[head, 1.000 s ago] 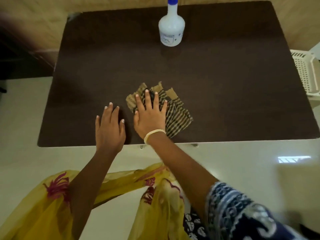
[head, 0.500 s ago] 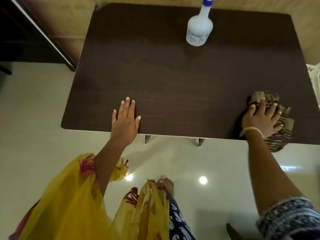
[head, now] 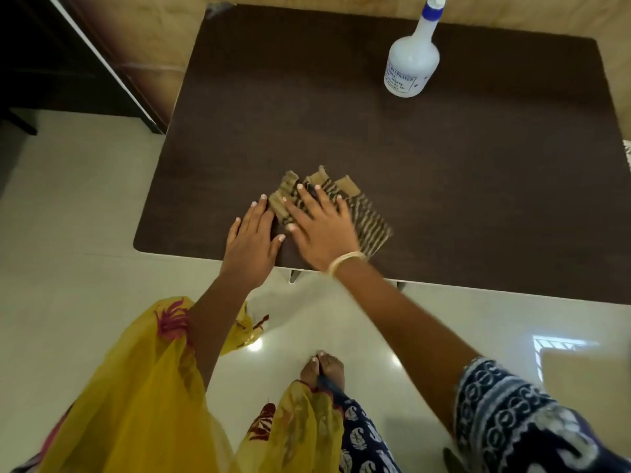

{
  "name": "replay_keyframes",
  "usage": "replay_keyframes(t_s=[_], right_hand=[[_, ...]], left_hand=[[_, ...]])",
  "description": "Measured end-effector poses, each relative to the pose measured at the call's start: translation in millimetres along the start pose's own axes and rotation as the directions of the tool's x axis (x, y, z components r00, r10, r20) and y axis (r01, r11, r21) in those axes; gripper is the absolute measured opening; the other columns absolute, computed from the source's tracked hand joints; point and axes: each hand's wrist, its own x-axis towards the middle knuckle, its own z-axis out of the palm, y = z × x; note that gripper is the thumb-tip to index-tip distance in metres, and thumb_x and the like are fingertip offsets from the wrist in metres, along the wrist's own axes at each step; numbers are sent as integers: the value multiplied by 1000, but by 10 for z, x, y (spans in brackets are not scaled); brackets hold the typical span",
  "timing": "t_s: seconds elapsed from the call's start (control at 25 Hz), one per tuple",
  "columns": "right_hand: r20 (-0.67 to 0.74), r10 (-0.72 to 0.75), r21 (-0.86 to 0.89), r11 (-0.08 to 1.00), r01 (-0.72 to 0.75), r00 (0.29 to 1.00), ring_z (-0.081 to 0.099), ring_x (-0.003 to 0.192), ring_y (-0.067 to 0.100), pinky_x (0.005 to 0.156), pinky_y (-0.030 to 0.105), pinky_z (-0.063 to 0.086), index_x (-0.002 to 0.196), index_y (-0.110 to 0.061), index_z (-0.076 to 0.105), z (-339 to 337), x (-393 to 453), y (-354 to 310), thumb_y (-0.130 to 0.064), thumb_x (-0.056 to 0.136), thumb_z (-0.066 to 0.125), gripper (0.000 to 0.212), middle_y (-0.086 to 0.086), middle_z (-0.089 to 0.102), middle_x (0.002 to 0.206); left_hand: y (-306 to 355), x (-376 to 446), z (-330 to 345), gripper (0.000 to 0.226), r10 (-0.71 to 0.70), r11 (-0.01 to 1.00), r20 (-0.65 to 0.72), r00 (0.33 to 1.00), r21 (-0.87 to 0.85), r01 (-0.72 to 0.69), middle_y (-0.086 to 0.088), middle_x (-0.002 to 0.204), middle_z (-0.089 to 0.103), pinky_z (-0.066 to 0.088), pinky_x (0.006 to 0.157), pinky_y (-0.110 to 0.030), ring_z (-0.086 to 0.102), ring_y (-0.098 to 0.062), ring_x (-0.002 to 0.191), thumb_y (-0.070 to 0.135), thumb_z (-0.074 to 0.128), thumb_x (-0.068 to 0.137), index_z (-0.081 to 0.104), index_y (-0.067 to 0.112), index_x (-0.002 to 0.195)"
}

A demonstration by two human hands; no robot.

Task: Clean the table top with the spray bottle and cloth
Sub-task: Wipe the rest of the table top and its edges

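The right hand (head: 321,230) lies flat with fingers spread, pressing the striped cloth (head: 362,213) against the dark desk (head: 478,186); the cloth sticks out beyond its fingertips and to its right. The left hand (head: 251,245) rests open, palm down, just beside it, near the desk's front edge. The spray bottle (head: 411,68) stands upright well beyond the right hand, near the far edge.

Glossy pale tiled floor (head: 68,233), bright light spots and a window reflection (head: 560,349) on it. Tan wall (head: 160,46) behind; dark furniture (head: 51,63) at far left.
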Motion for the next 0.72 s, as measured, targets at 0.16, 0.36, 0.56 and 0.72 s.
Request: replay_keyframes(t_s=[0.16,0.36,0.56,0.72], right_hand=[[-140,202,-18,978,-206,969,33,143,25,112,55,27,142,-38,45,-211,2,1231,-50,94,36,50,-2,36,156],[-140,930,314,368,-875,341,8,151,27,118,57,4,152,-35,27,-288,90,1275,-49,98,26,55,0,15,164],[-156,903,329,430,-841,401,6,150,36,116,61,4,154,-21,23,45,917,-654,-44,98,27,61,11,14,163],[-137,617,193,784,-590,775,7,150,35,117,60,2,154,-25,24,389,1267,-2217,-43,99,25,58,8,16,163]], left_hand=[[-317,-10,-246,53,25,998,-52,998,51,-22,-4,160,25,31,116,-43,29,-23,145,33,47,99,34,17,149],[-1116,-25,-382,46,-196,980,-261,945,-20,198,-15,154,35,32,114,-50,35,-33,141,26,46,100,44,7,141],[-1592,157,-552,44,-108,991,-193,975,-103,89,-11,156,33,36,113,-45,38,-30,139,17,43,101,42,6,144],[-1976,192,-792,47,67,989,-83,994,-128,-78,-1,160,28,40,108,-41,38,-22,140,16,40,102,38,14,149]])
